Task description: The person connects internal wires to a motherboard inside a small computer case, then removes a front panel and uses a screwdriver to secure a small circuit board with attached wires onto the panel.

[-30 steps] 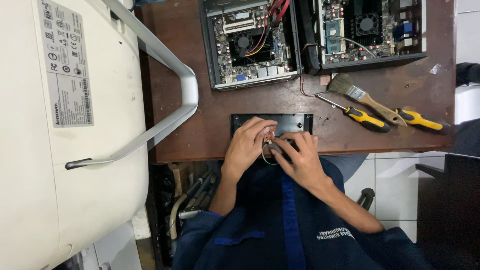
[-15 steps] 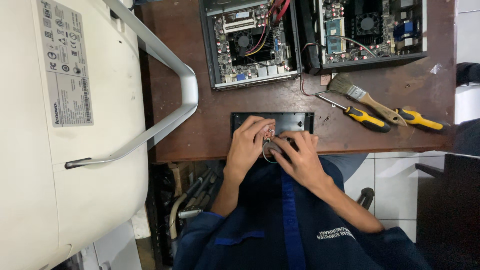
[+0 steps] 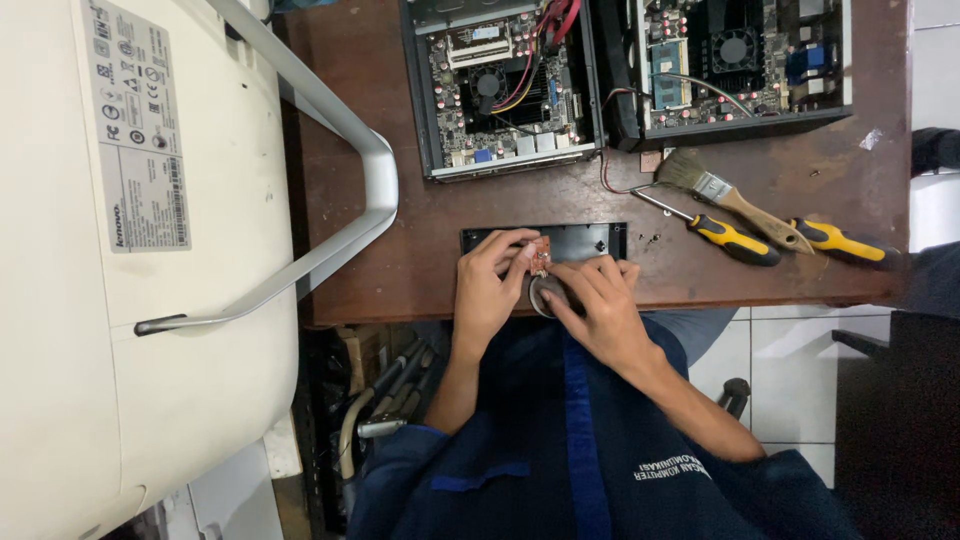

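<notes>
Red-brown small circuit board (image 3: 541, 256), pinched by our left hand (image 3: 487, 290) fingertips at the wooden table (image 3: 420, 260) front edge, over a black panel (image 3: 570, 240). Our right hand (image 3: 598, 305) curled around a round grey part (image 3: 540, 297), mostly hidden; we could not identify it.

Two open small computer cases sit at the far edge of the brown table (image 3: 420, 240): one (image 3: 503, 85) straight beyond the black panel (image 3: 570, 240), the other (image 3: 740, 65) beyond it and to the right. Two yellow-handled screwdrivers lie right of that panel, one (image 3: 725, 237) nearer, one (image 3: 840, 243) farther right. One paintbrush (image 3: 725, 195) lies between them. One white all-in-one computer (image 3: 130, 270) lies face down left of the panel. One small red circuit board (image 3: 541, 256) shows at the panel's near edge. Two hands, the left hand (image 3: 490, 290) and the right hand (image 3: 600, 305), meet there.
</notes>
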